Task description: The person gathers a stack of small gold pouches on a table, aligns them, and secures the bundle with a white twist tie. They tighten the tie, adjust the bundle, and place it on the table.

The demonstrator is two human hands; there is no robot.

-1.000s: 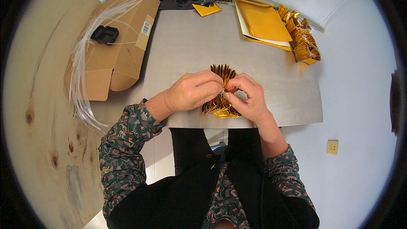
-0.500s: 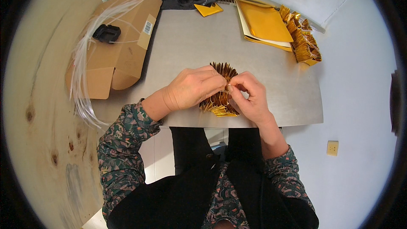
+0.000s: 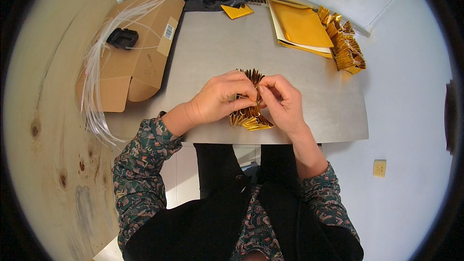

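Pinching gold pleated-foil bundle (image 3: 248, 117) at its middle, on metal tabletop (image 3: 212, 53): left hand (image 3: 223, 95), right hand (image 3: 282, 102), both closed; cardboard box (image 3: 142, 70), contents hidden, translucent plastic strips (image 3: 93, 75), black plastic piece (image 3: 123, 38) atop

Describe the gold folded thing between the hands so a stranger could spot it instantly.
Find the grey metal table, then its near edge. Between the left hand and right hand is the pleated gold bundle. Unlike the similar gold stacks at the far right corner, this one is being touched.
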